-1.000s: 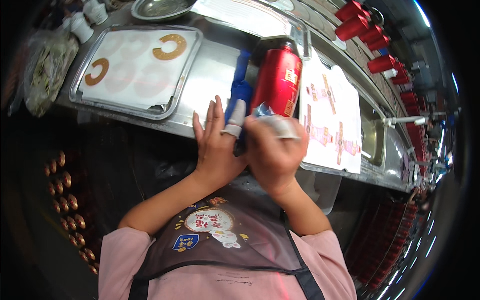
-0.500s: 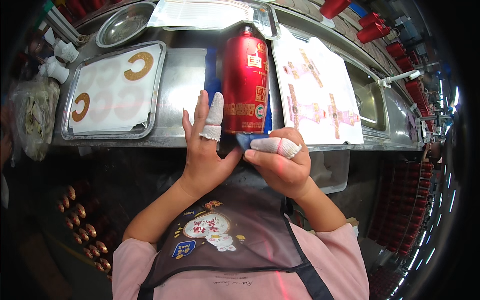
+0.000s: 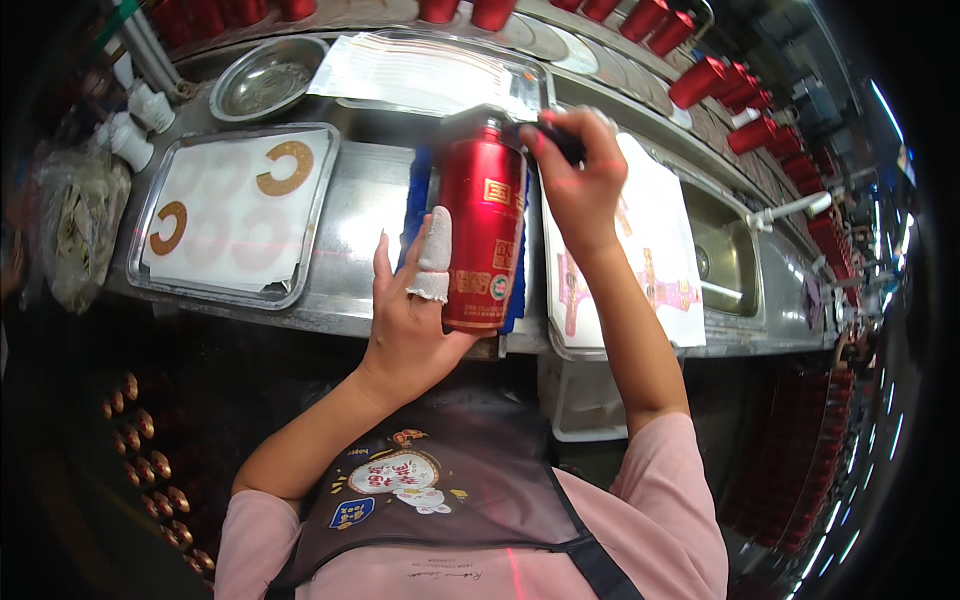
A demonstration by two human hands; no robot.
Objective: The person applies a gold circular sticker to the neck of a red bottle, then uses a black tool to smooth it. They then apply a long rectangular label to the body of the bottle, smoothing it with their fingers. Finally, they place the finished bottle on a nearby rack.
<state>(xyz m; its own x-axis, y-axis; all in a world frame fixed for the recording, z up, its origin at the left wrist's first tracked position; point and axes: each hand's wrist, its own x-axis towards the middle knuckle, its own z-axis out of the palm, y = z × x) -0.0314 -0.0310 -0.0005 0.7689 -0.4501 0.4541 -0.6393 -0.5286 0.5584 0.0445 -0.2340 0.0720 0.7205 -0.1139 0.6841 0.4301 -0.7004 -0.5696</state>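
Note:
A glossy red bottle (image 3: 475,230) with gold print lies on a blue cloth (image 3: 417,195), its neck pointing away from me and its base at the counter's front edge. My left hand (image 3: 415,325) is closed around the base end, with its fingers along the left side and the thumb hidden behind the bottle. A white knitted finger cover (image 3: 433,250) sits on one of its fingers. Beside the bottle's neck, my right hand (image 3: 588,195) grips a dark, cloth-like piece (image 3: 567,143). Motion blurs that hand and the piece.
To the left, a metal tray (image 3: 133,255) bears paper with gold C-shaped labels. Pink and gold labels lie on white sheets (image 3: 640,185) at the right, near a sink (image 3: 735,225) with a white tap (image 3: 800,208). Behind are a metal bowl (image 3: 225,90) and several red bottles (image 3: 697,83).
My right hand has moved from the bottle's base away from me to its neck. The bottle's base now sits nearer to me, and my left hand has closed in on it.

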